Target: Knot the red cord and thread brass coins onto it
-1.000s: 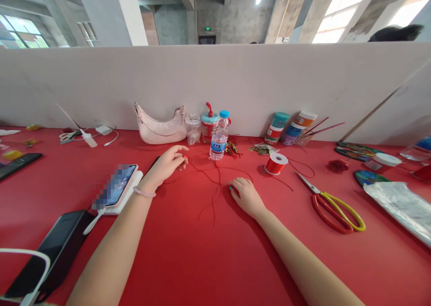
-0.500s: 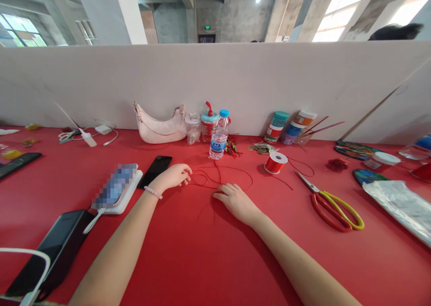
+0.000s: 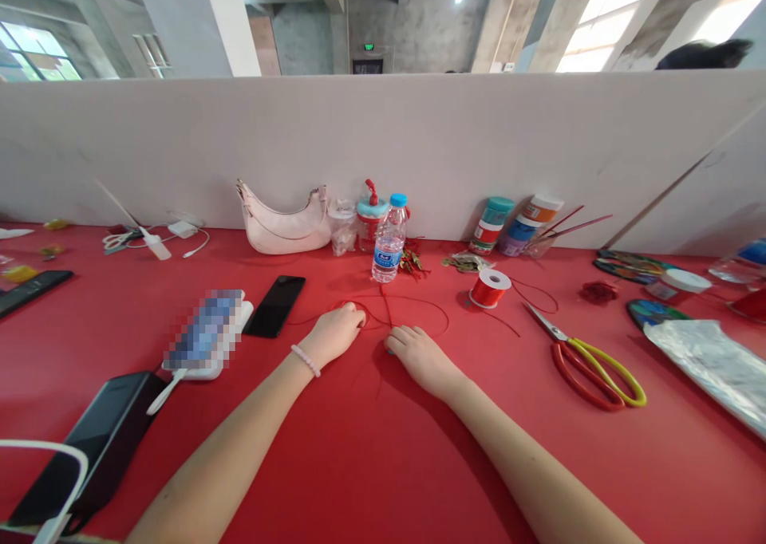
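Observation:
A thin red cord (image 3: 448,313) lies in loose loops on the red table, with a thicker knotted stretch running from the water bottle (image 3: 388,245) toward my hands. My right hand (image 3: 419,356) is closed, its fingertips pinching the near end of that stretch. Just to its left, my left hand (image 3: 338,333), with a pink bead bracelet (image 3: 306,360) at the wrist, curls its fingers round a strand of the cord. The exact grip is hidden under the fingers of both hands. The bottle stands upright on the cord's far end.
At right lie a spool of red cord (image 3: 491,289) and scissors (image 3: 590,368) with red and yellow handles. A black phone (image 3: 275,306), a charging phone (image 3: 207,333) and a black case (image 3: 89,448) are at left. Behind stand a pink handbag (image 3: 284,229) and paint jars (image 3: 491,225).
My left hand has moved right and toward me, away from the black phone, and its fingers have closed on the cord. The right hand has barely shifted, its fingers curling in slightly.

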{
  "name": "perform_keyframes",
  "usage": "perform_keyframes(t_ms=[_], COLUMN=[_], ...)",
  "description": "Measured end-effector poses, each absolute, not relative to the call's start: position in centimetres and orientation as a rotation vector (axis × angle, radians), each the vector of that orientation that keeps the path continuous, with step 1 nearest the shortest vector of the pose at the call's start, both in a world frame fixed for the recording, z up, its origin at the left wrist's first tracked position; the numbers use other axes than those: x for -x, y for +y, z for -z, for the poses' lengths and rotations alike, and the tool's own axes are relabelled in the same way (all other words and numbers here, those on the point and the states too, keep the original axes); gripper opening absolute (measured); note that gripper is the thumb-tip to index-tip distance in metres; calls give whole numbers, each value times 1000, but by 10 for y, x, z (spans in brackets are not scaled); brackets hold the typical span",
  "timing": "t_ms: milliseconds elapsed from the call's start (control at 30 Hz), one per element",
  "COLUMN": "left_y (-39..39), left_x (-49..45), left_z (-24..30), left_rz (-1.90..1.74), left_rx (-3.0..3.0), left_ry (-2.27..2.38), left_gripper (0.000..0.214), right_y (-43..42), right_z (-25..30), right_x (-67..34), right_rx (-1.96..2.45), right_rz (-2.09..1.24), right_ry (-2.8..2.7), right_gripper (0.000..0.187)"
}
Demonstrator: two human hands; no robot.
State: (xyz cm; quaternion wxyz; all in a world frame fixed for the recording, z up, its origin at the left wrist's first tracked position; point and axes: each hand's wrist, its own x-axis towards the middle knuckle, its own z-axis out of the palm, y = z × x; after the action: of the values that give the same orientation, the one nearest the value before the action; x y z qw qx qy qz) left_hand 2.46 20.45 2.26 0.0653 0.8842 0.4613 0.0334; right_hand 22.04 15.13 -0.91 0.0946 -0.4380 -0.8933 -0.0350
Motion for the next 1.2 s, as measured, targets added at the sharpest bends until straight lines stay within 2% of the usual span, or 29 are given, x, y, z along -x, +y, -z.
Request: perform_keyframes(t_ms=[267,500,733,833,933,1067,1200], left_y=[205,203,202,200,199,199,199], left_x=[-29,-34,-36,-38,-40,-41,-43], left_z=[-14,-8,-3,-3,-3,-1,2], left_rz=[-134,-166,-105,-55,-30,-8,-23], left_rx=[-2787,-2750,-2773,-2797,-2823,-2857,-2881], left_ry=[1335,1383,1423,1435,1435,1451,1486], left_gripper=[18,18,20,21,21,22,22], right_y=[153,156,159,159,156,151,150], right_z=[16,20,19,18,13,5,6], right_x=[-221,-225,-233,-235,-232,-224,-219], right_rx=[1341,1298,1419,1386,1297,1294,1363], right_rz=[87,-134,-238,-227,-81,124,142], right_ry=[-2581,-2386,-2040,-2155,-2455,-2690,-2684], right_gripper=[19,23,19,24,28,22,19])
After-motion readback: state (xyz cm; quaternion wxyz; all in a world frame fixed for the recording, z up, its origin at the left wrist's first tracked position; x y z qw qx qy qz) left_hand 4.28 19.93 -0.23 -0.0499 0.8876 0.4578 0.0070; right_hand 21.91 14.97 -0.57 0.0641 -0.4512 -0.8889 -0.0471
